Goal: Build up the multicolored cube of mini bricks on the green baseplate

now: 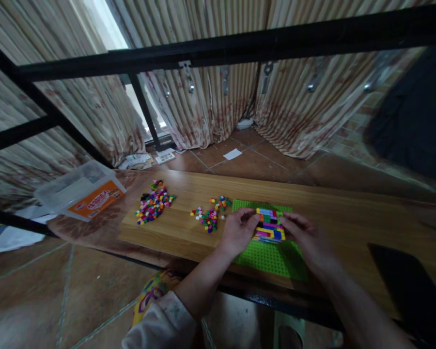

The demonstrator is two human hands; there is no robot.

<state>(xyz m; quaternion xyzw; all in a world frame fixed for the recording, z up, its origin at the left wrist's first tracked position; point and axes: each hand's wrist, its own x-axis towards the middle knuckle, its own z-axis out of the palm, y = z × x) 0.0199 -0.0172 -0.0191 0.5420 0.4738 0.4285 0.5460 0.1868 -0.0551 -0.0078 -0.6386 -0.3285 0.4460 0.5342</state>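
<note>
Held between the left hand (237,231) and right hand (314,242), one at each side edge, the block panel (269,225) is over the green baseplate (263,261) toward its far edge, presumably so neither side slips; whether it rests or hovers I cannot tell. Small heaps (210,222) sit just off the baseplate's left edge, seemingly for easy reach, and a bigger pile (154,204) near the wooden table's (183,228) left end, likely out of the way.

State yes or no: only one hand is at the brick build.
No, the left hand and the right hand both have fingers at the brick build, one on either side.
</note>
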